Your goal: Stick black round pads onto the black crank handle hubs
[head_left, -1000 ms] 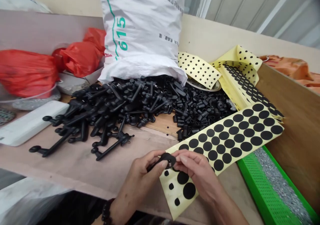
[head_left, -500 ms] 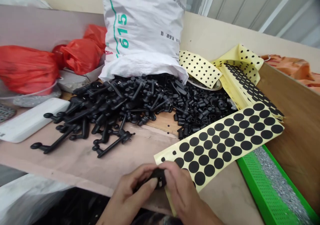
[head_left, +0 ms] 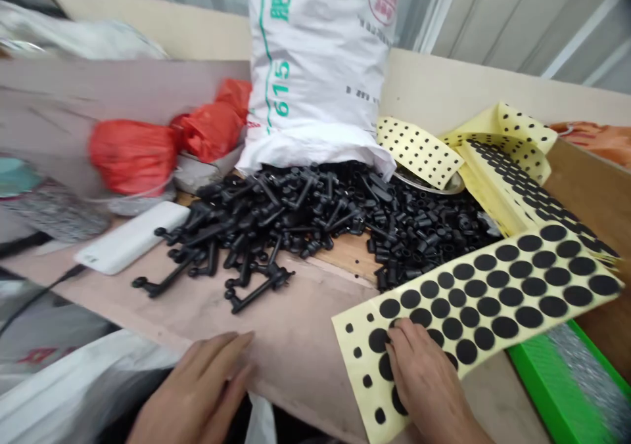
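My left hand (head_left: 200,388) hovers over the front edge of the table. Its fingers are stretched out, the thumb slightly apart, and no object shows in it. Curled fingers of my right hand (head_left: 426,375) press close together on a yellow sheet of round black stickers (head_left: 350,355), their tips over one sticker near its left end. The thumb is hidden, so whether a sticker is pinched cannot be seen. Beyond my hands lie a heap of black crank-shaped plastic parts (head_left: 236,230) and a pile of short black tubular pieces (head_left: 424,227).
A white printed sack (head_left: 320,69) stands behind the heap. Red plastic bags (head_left: 133,155) and a white power bank-like box (head_left: 133,237) with a cable are at left. More sticker sheets (head_left: 419,152) lie back right, near a green tray (head_left: 557,378) of small metal pieces.
My hands have parted; the black piece held between them is out of sight. The left moved left and opened, while the right settled on the sticker sheet. The view shifted left.
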`<state>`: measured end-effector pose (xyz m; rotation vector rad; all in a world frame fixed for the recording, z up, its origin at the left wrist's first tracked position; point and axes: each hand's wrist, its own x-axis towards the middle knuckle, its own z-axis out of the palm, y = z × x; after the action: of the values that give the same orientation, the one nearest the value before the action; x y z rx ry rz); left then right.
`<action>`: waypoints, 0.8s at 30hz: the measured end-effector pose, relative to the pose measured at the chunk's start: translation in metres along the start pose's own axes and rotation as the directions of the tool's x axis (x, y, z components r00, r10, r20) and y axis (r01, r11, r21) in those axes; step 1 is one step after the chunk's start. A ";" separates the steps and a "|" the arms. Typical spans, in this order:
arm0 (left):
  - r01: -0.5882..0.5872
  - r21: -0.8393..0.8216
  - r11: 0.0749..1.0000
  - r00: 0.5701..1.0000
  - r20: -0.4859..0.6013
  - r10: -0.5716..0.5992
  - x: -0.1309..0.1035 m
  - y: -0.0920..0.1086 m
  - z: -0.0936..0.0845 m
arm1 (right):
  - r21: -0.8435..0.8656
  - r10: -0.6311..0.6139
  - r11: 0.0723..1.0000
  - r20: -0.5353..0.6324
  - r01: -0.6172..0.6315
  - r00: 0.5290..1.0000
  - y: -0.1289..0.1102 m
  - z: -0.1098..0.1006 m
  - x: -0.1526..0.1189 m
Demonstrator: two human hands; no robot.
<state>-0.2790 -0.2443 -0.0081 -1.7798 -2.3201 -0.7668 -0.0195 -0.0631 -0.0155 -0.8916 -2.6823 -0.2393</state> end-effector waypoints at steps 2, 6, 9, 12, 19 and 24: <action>-0.120 0.188 0.975 0.992 -0.027 0.127 0.026 0.005 0.007 | -0.069 -0.010 0.998 -0.060 0.006 0.998 -0.003 0.008 -0.003; -0.115 0.433 0.894 0.993 0.022 0.117 0.064 0.011 0.015 | -0.015 0.036 0.999 -0.014 -0.037 0.999 -0.002 0.008 0.000; -0.091 0.449 0.889 0.991 0.132 0.034 0.072 0.013 0.019 | 0.066 0.048 0.996 0.112 -0.056 0.993 -0.001 0.002 0.003; -0.125 0.254 0.959 0.983 0.166 0.085 0.067 0.020 0.024 | 0.056 0.136 0.988 0.135 -0.144 0.982 -0.005 -0.003 0.006; -0.202 -0.119 0.972 0.944 0.240 0.226 0.046 0.074 0.040 | 0.220 0.149 0.953 0.255 -0.207 0.955 0.001 -0.009 0.012; -0.240 -0.091 0.967 0.915 0.311 0.257 0.047 0.095 0.051 | 0.224 0.143 0.958 0.174 -0.181 0.974 0.002 -0.005 0.009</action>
<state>-0.1943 -0.1630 -0.0039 -2.3183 -2.1994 -0.5330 -0.0244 -0.0576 -0.0073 -1.0848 -2.6817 0.1956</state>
